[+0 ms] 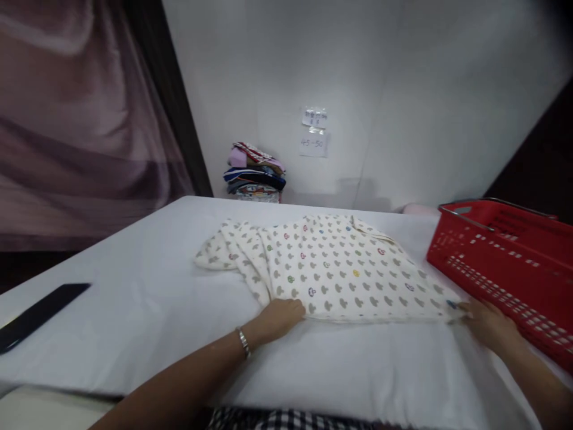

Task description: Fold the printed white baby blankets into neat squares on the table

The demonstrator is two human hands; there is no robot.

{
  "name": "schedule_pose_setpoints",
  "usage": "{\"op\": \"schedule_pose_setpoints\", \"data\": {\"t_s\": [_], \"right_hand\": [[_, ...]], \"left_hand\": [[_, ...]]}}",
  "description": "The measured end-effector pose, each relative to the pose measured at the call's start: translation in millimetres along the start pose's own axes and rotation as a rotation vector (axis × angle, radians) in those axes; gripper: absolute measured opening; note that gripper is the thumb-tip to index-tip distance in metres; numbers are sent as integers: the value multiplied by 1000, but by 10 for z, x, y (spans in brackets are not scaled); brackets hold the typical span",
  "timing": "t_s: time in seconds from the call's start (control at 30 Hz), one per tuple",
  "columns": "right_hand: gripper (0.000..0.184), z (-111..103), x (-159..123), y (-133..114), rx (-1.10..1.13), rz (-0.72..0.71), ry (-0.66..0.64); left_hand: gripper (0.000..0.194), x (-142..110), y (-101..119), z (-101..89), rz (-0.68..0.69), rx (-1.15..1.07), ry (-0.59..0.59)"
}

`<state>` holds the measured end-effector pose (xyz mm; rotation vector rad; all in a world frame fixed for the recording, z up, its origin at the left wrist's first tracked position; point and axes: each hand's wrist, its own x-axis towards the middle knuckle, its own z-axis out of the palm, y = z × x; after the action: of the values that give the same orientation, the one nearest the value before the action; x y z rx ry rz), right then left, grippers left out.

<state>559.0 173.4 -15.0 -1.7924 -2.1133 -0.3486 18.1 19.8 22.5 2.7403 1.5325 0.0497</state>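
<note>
A cream baby garment [340, 269] printed with small grey and coloured mushroom-like shapes lies spread on the white-covered table [147, 280]. Its left part is folded and bunched, with a sleeve-like end reaching to the left. My left hand [282, 316], with a metal band at the wrist, is closed on the garment's near edge. At the near right corner, my right hand [487, 322] pinches the cloth close to the red basket. The edge between the two hands runs nearly straight.
A red plastic basket [496, 257] with metal handles stands at the right. A dark flat object [40, 316] lies at the left. Behind the table's far edge is a stack of folded clothes [255, 173]. Paper notes [314, 144] hang on the wall; a pinkish curtain [80, 131] hangs left.
</note>
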Motion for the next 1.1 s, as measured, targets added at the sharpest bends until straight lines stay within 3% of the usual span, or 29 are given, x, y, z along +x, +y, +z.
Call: {"op": "schedule_pose_setpoints", "data": {"t_s": [0.1,0.23,0.3,0.4,0.5,0.73,0.97,1.1], "right_hand": [[47,-59,28,-819,109,-205,-107],[52,-242,-251,-2460,464,-573,-218],[49,-347,-356,-3150,557,-721,-195],[24,-434,-358,-3750,608,-742,-174],[16,-410,-320,-3896,647,-704,-150],[20,-286,-443,-3712,791,-695,-305],[23,-257,-454,-3724,901,-615,-384],[30,-323,-481,-3778,951,-478,-380]], "left_hand": [[19,0,24,-29,-37,4,23],[21,20,56,-109,-93,-15,88],[23,32,64,-172,-112,-30,108],[20,13,35,-237,-150,-52,133],[16,-83,-56,-216,-138,-60,200],[7,-362,-449,-116,-28,-16,234],[17,-412,-1023,-351,10,36,244],[9,-432,-1199,-543,-28,94,272]]}}
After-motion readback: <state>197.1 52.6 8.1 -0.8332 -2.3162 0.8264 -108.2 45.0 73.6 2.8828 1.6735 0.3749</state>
